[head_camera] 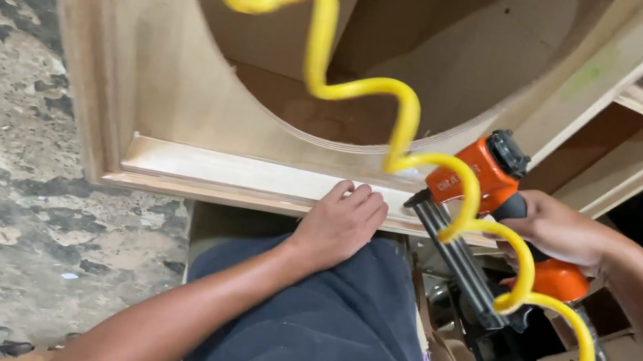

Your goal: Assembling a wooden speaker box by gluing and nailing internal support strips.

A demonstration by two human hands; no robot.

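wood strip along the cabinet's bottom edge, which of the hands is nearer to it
Left. The left hand presses on the wood strip; the right hand grips the orange nail gun beside its end.

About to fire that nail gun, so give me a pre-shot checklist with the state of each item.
1. Right hand grips the orange nail gun: ok.
2. Left hand presses the wooden strip flat: ok.
3. Left fingers well away from the gun's nose: not ok, they lie close beside it.
4. Nose seated on the strip: cannot tell.
5. Yellow coiled hose off the strip: ok, though it crosses the view.
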